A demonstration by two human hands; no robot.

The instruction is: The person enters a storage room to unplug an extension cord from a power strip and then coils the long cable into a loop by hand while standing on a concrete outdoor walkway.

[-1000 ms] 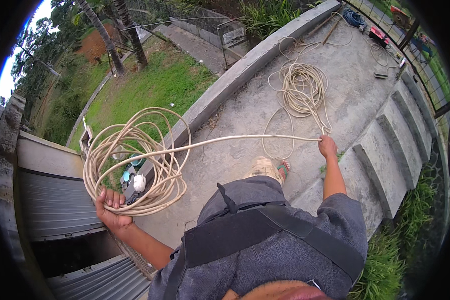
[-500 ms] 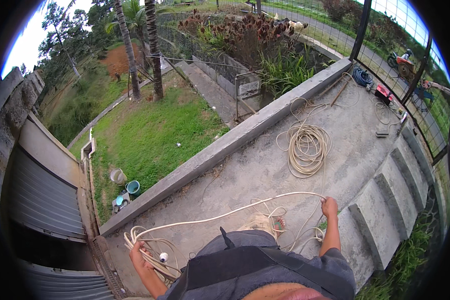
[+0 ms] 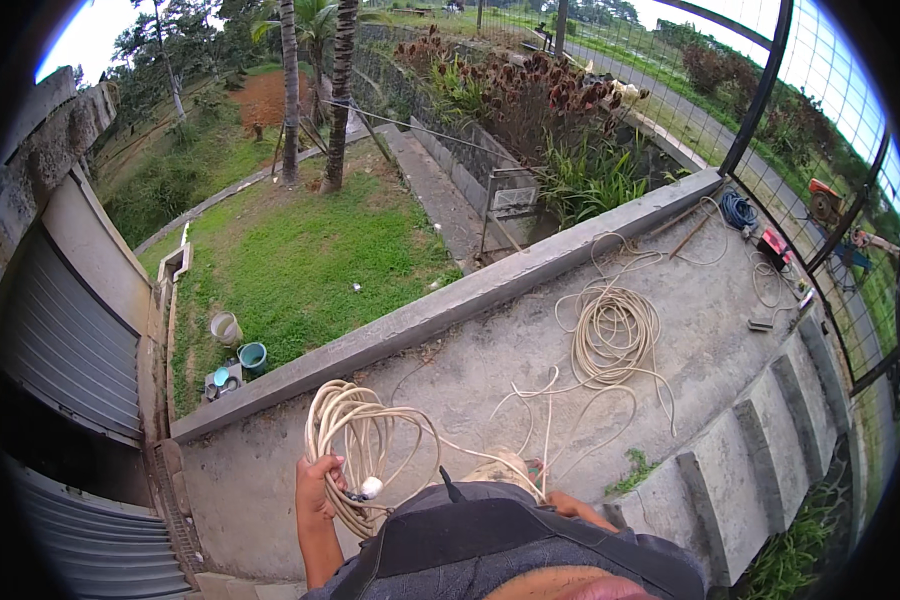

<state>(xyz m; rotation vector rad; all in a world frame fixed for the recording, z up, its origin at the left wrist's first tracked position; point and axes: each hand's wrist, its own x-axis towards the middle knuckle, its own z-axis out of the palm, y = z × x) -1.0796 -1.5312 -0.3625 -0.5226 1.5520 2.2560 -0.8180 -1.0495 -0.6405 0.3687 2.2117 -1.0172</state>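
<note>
My left hand (image 3: pixel 320 484) is closed around a loose coil of beige cable (image 3: pixel 322 420), held up at the left in front of me. A small white rounded piece (image 3: pixel 371 488) hangs beside the fingers, with something dark next to it. From this coil a strand runs right, across my front, to my right hand (image 3: pixel 562 503), low against my body. There the cable bends sharply at the fingertips, which are partly hidden, and climbs away toward the ground. A larger coil of the same cable (image 3: pixel 615 335) lies on the concrete ahead, with loose loops around it.
A low concrete wall (image 3: pixel 450 300) borders the grass on the left. Concrete steps (image 3: pixel 720 500) descend at the right, near a wire fence (image 3: pixel 760 110). A blue coil (image 3: pixel 738 210) and a red-and-black object (image 3: pixel 773 245) lie at the far right. Buckets (image 3: pixel 252 356) stand beyond the wall.
My left hand has risen and moved right with its coil, which hangs in fuller loops. My right hand has come down and in toward my body. Cable between them has drawn closer.
</note>
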